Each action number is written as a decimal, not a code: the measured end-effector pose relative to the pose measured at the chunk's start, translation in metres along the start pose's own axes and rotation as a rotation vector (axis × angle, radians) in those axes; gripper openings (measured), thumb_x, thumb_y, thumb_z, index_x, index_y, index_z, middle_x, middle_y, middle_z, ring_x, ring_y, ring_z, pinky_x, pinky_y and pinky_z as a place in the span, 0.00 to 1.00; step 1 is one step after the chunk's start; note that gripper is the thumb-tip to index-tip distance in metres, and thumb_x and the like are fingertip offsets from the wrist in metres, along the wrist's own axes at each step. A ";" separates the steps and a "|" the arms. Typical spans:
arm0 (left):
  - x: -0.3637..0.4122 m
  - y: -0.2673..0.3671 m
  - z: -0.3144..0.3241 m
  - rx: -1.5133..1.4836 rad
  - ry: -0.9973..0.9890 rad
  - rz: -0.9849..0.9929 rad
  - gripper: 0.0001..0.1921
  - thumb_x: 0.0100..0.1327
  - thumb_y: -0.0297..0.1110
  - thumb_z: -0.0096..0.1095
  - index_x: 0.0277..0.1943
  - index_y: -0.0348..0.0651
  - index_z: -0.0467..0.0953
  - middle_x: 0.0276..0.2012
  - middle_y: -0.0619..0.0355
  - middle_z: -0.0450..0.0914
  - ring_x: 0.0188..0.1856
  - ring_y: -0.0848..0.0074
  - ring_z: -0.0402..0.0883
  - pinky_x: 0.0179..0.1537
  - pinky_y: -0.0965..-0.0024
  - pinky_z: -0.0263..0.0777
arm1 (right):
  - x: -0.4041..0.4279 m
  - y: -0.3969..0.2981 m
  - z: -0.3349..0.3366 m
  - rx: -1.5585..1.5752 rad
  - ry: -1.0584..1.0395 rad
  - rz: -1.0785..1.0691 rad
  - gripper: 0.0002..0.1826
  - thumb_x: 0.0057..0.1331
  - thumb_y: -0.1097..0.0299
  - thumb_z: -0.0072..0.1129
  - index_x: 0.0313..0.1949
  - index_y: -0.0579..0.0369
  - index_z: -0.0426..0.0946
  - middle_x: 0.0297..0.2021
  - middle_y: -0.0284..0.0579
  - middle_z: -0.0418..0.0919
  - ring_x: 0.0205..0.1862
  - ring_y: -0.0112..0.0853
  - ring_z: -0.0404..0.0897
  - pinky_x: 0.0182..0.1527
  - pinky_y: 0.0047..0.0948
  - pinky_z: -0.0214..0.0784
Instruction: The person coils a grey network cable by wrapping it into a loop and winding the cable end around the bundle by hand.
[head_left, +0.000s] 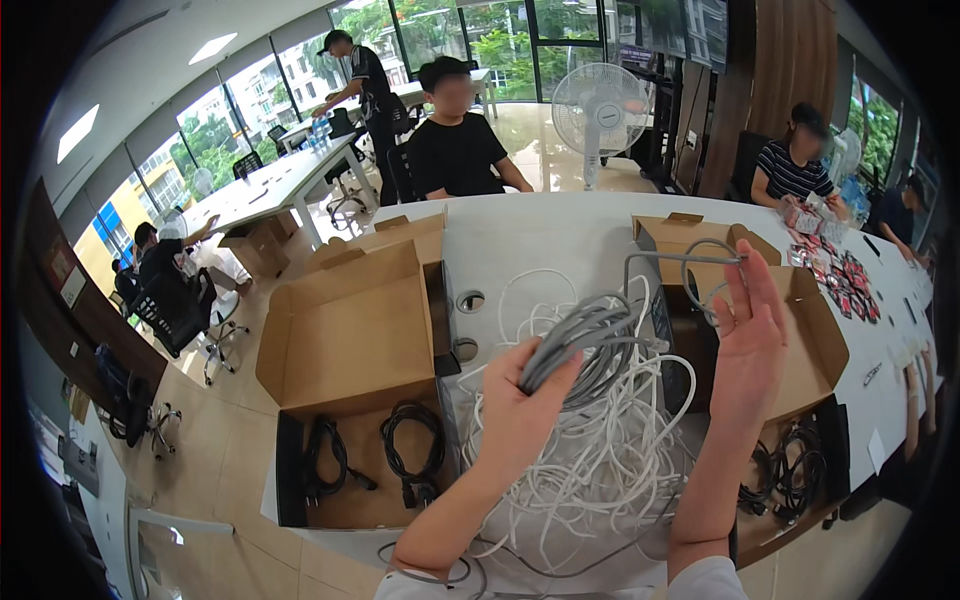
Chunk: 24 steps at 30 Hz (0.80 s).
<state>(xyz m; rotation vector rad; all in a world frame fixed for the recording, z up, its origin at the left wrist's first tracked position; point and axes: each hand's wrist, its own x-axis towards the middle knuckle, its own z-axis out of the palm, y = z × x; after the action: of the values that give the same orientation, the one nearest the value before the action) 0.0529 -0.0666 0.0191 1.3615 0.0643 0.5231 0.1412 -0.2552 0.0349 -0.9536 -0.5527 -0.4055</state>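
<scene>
A coiled bundle of grey network cable (600, 349) is gripped in my left hand (525, 397), with a clear plug (660, 345) sticking out on its right side. From the bundle a length of the same cable runs up and across to my right hand (750, 330). That hand is raised, its fingers nearly straight, and the cable passes at its fingertips, with a loose loop hanging behind them. Below both hands a tangled heap of white cables (592, 465) covers the tabletop. A thin grey cable (555, 574) trails along the front edge by my forearms.
An open cardboard box (352, 337) at left holds coiled black power cords (412, 442). Another open box (795, 330) at right holds black cords (799, 469). Two round holes pierce the white table (525, 225). Small red packets (840, 277) lie far right; people sit beyond.
</scene>
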 end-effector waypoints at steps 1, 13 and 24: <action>0.000 0.001 0.001 0.086 -0.033 0.011 0.06 0.61 0.28 0.63 0.31 0.36 0.76 0.17 0.69 0.67 0.19 0.89 0.61 0.22 0.81 0.54 | 0.000 -0.002 0.002 0.004 0.009 -0.003 0.28 0.69 0.60 0.46 0.63 0.65 0.61 0.64 0.54 0.63 0.63 0.38 0.66 0.56 0.29 0.65; -0.013 -0.016 0.008 0.388 -0.146 0.094 0.26 0.60 0.51 0.65 0.44 0.34 0.66 0.26 0.63 0.70 0.28 0.85 0.64 0.28 0.80 0.63 | -0.025 -0.014 0.011 0.192 -0.109 -0.025 0.34 0.66 0.55 0.47 0.64 0.69 0.57 0.64 0.66 0.57 0.64 0.50 0.64 0.51 0.29 0.74; -0.014 -0.021 0.013 -0.432 0.104 0.084 0.30 0.70 0.61 0.33 0.53 0.38 0.61 0.30 0.62 0.60 0.34 0.77 0.58 0.44 0.71 0.57 | -0.057 0.014 0.057 0.263 -0.124 0.234 0.22 0.57 0.61 0.69 0.28 0.54 0.61 0.30 0.47 0.73 0.26 0.33 0.76 0.28 0.29 0.73</action>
<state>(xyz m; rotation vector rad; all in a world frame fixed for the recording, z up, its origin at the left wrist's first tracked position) 0.0514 -0.0861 -0.0013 0.9177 -0.0213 0.6372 0.0890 -0.1946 0.0180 -0.7808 -0.5835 -0.0615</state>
